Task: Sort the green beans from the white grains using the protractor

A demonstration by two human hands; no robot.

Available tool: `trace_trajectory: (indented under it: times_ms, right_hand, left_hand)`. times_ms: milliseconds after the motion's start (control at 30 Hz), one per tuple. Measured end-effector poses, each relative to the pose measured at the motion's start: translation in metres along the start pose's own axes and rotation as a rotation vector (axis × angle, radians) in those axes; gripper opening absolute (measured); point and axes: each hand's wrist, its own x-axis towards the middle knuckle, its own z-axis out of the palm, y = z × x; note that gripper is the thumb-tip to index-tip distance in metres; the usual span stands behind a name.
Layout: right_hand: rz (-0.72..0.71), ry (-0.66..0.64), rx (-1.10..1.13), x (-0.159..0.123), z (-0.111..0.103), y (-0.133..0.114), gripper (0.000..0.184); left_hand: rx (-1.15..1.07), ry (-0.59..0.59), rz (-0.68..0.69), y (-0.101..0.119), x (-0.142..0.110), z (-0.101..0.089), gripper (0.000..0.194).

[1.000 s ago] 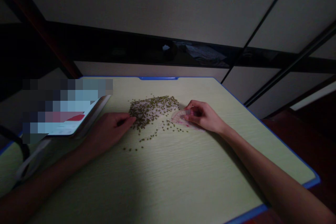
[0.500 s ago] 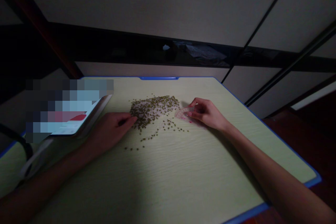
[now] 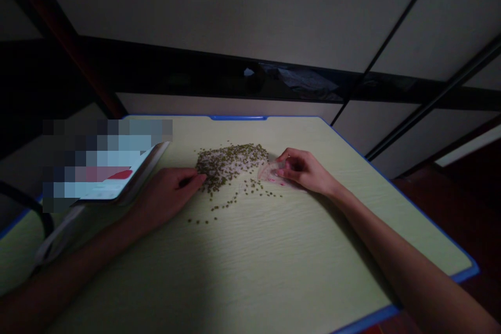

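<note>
Small green beans lie in a loose pile, with a whitish layer showing among them that may be paler grains. At the pile's left edge, my left hand is closed, thumb and forefinger touching the beans; whatever may be between the fingertips is hidden. To the right of the pile, my right hand pinches a clear plastic protractor with pink markings. Its curved edge points toward the pile, close to some scattered beans, and the fingers cover part of it.
A pale table with a blue rim bears everything. On the left stands a tablet with a lit screen, partly blurred out, beside a dark cable. Cabinet panels rise behind the table.
My right hand drew the protractor slightly rightward from the pile, then brought it back left. My left hand stays at the pile's edge. The whole view shifted a little.
</note>
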Motion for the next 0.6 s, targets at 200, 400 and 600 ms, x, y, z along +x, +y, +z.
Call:
trace_trajectory:
  times_ms: [200, 400, 600]
  right_hand:
    - [-0.025, -0.048, 0.015, -0.0008, -0.0025, 0.0005, 0.023]
    - [-0.03, -0.047, 0.007, -0.0016, -0.0015, -0.0011, 0.022]
    - [-0.053, -0.023, -0.005, 0.0014, 0.0038, -0.0013, 0.021]
  left_hand:
    - [0.004, 0.006, 0.022, -0.0036, 0.0012, 0.0012, 0.041]
    - [-0.009, -0.008, 0.005, -0.0041, 0.0, 0.0014, 0.041]
    - [-0.012, 0.009, 0.006, -0.0018, -0.0004, 0.0009, 0.041]
